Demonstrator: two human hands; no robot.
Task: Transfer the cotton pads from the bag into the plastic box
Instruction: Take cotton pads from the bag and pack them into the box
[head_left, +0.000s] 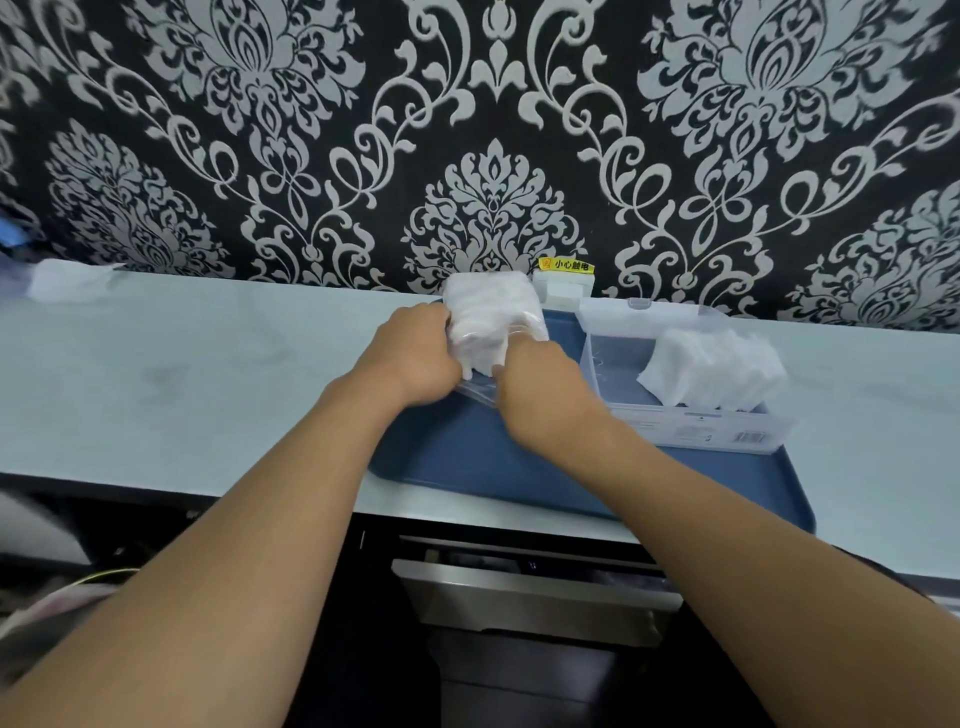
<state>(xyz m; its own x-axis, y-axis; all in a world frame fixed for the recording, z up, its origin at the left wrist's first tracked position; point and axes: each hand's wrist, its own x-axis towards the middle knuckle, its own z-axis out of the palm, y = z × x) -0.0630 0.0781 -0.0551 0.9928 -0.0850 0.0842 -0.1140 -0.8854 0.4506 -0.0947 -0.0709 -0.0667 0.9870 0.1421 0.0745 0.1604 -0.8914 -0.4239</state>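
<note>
- Cotton pads (485, 317), white and stacked inside a clear bag (475, 387), are gripped from both sides: the left hand (410, 358) is curled on the bag's 9 o'clock side, the right hand (540, 382) at its 4 o'clock corner.
- More white pads (714, 371) are seen leaning in a row inside the clear plastic box (691, 421), at 3 o'clock from the bag.
- Bag and box are carried by a blue tray (467, 467) on a pale counter (182, 374).
- Black damask wallpaper (311, 130) is seen behind, with a yellow-labelled white socket (563, 283) at 1 o'clock from the bag.
</note>
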